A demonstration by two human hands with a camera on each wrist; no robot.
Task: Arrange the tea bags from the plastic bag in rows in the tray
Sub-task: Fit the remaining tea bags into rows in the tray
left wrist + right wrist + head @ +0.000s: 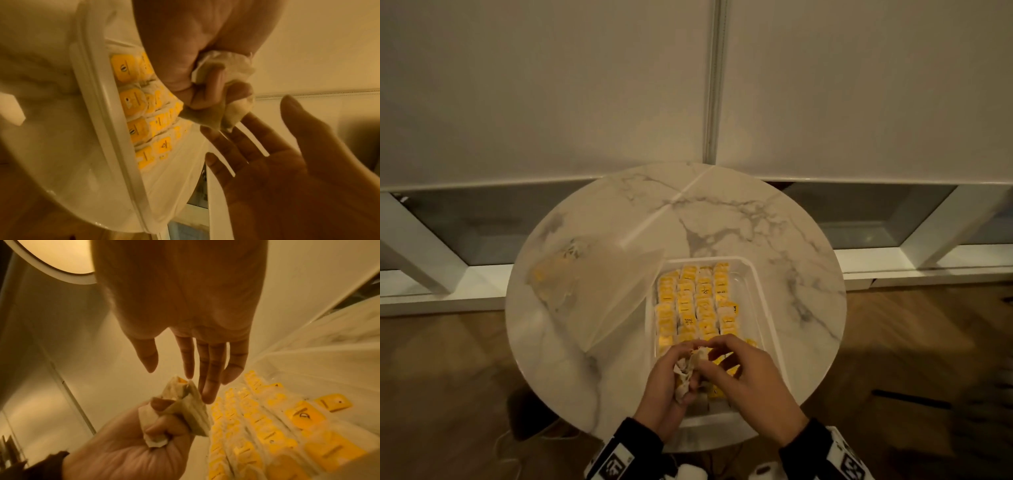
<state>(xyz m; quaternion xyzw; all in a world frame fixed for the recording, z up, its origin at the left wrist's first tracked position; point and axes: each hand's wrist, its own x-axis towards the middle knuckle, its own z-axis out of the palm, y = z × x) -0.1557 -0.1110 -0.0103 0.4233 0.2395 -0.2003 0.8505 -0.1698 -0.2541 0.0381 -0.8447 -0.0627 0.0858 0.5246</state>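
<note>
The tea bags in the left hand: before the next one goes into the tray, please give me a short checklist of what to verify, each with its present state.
1. The left hand grips the bunch of tea bags firmly: ok.
2. The right hand is free to take one: ok, fingers straight, holding nothing.
3. The tray has bare floor for another row: ok, along its right side.
4. The rows already laid are straight: not ok, one bag at the right lies askew.
5. How many bags the left hand holds: cannot tell.
6. The plastic bag still holds bags: cannot tell, only yellow blur inside.
</note>
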